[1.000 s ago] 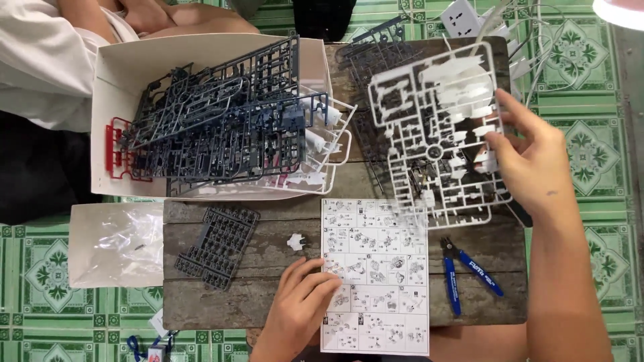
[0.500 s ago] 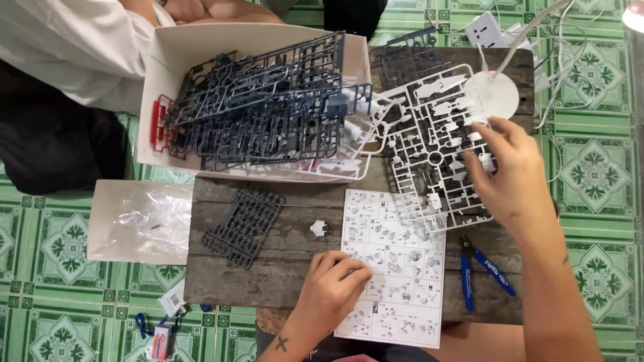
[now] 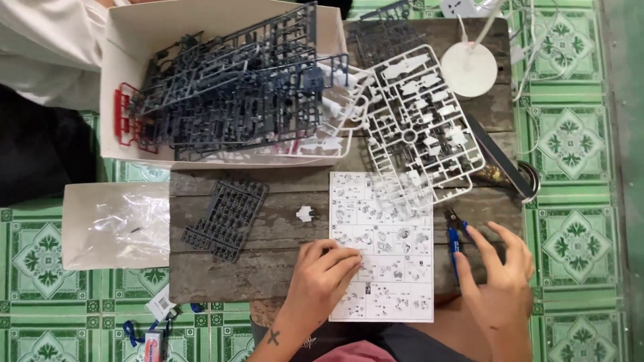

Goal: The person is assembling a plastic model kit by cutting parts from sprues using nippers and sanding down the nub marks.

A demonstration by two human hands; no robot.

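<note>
Green patterned floor tiles (image 3: 583, 134) surround a worn wooden surface (image 3: 268, 268); left hand (image 3: 322, 278) rests flat, fingers loosely spread, on the instruction sheet (image 3: 382, 248), while right hand (image 3: 500, 281) curls half open around blue nippers (image 3: 456, 238) beside it

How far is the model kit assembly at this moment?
Early stage. Done: only one small white part lies loose on the wooden table. In hand: the left hand presses on the instruction sheet, and the right hand closes on the blue nippers. Left: the white runner, the dark runner and the boxful of runners look mostly uncut.
</note>
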